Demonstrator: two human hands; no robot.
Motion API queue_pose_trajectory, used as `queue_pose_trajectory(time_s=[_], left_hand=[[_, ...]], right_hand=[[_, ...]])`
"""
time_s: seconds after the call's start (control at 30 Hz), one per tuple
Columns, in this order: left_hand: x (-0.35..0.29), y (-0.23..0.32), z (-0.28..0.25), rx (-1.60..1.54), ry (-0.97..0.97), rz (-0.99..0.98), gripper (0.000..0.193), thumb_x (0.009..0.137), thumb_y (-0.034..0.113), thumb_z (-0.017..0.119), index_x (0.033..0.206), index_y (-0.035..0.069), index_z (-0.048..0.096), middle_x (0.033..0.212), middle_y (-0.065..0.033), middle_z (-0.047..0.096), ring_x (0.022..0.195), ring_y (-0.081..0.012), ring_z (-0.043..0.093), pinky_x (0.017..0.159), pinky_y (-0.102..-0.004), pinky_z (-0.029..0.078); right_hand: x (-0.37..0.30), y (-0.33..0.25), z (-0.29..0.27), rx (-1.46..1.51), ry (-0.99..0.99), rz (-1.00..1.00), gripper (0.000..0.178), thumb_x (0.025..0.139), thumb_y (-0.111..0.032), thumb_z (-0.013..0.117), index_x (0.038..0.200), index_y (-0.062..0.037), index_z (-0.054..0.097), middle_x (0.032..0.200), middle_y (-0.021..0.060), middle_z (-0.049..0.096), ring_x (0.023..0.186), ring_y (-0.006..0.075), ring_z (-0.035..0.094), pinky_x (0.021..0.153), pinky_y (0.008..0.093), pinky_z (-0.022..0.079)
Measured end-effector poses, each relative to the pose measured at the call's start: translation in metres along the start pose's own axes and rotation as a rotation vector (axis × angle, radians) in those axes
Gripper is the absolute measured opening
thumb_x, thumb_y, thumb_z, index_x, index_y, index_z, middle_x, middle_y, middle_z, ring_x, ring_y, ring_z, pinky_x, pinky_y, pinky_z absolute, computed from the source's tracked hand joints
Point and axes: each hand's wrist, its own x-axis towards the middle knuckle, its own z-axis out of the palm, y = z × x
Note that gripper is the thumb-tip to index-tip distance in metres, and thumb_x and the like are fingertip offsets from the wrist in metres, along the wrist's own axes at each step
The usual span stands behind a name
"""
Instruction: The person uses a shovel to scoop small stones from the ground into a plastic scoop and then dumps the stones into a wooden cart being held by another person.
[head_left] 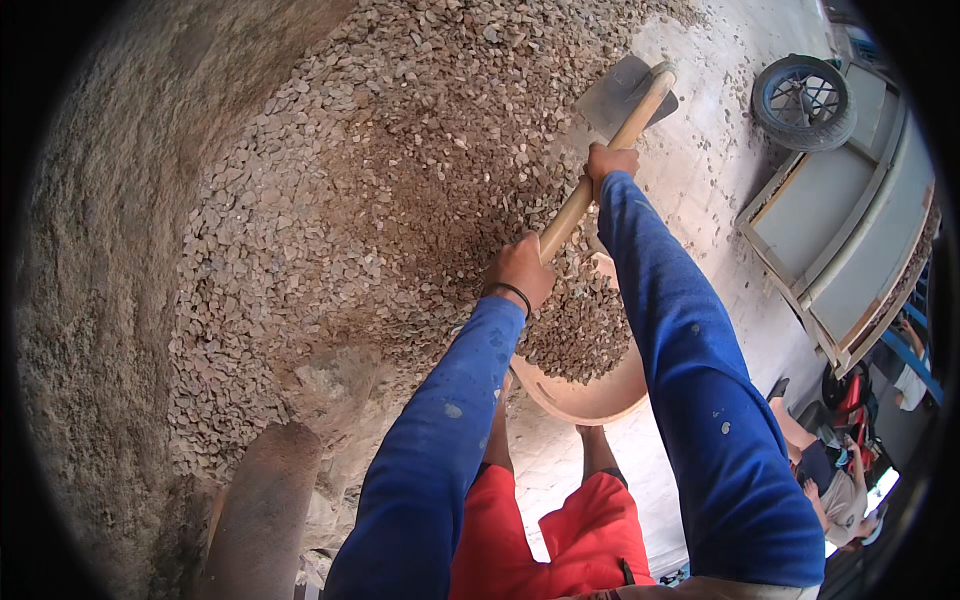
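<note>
Beside the gravel pile (pixel 400 180), at its right edge on the concrete floor (pixel 710 160), both hands are gripping a hoe handle (pixel 590 185): the left hand (pixel 520 272) is clenching it low, the right hand (pixel 610 160) higher up near the blade (pixel 618 92). A pan (pixel 590 395) is sitting near the feet, already holding a good heap of gravel, though it seems to be taking more. A wheelbarrow (pixel 850 210) is lying upturned at the floor's right edge. The sleeves are hiding part of the pan, and the seated people at lower right are getting cut off.
</note>
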Motion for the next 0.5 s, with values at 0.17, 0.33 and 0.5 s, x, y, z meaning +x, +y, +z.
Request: queue_pose_trajectory(time_s=[0.17, 0.33, 0.5], left_hand=[[-0.094, -0.027, -0.016, 0.041, -0.049, -0.150, 0.036, 0.078, 0.020, 0.070, 0.105, 0.000, 0.056, 0.090, -0.0257, 0.066, 0.089, -0.0424, 0.065, 0.080, -0.0497, 0.052], [-0.197, -0.041, 0.019, -0.188, 0.037, -0.273, 0.041, 0.075, 0.016, 0.067, 0.108, -0.004, 0.052, 0.092, -0.0294, 0.065, 0.085, -0.0455, 0.064, 0.077, -0.0499, 0.052], [-0.263, -0.014, 0.066, -0.162, 0.097, -0.309, 0.047, 0.074, 0.018, 0.064, 0.112, -0.005, 0.049, 0.091, -0.0304, 0.065, 0.087, -0.0463, 0.063, 0.079, -0.0502, 0.051]], right_hand=[[-0.086, 0.035, 0.003, -0.198, -0.020, -0.020, 0.048, 0.073, -0.016, 0.068, 0.110, 0.0068, 0.049, 0.097, 0.0243, 0.064, 0.084, 0.0320, 0.066, 0.073, 0.0411, 0.053], [-0.183, 0.057, -0.014, -0.376, -0.286, -0.055, 0.054, 0.073, -0.023, 0.072, 0.114, -0.0003, 0.045, 0.102, 0.0237, 0.063, 0.099, 0.0394, 0.063, 0.089, 0.0430, 0.050], [-0.209, 0.102, -0.048, -0.621, -0.365, -0.162, 0.053, 0.073, -0.023, 0.072, 0.113, 0.0036, 0.050, 0.099, 0.0254, 0.064, 0.095, 0.0368, 0.065, 0.082, 0.0400, 0.052]])
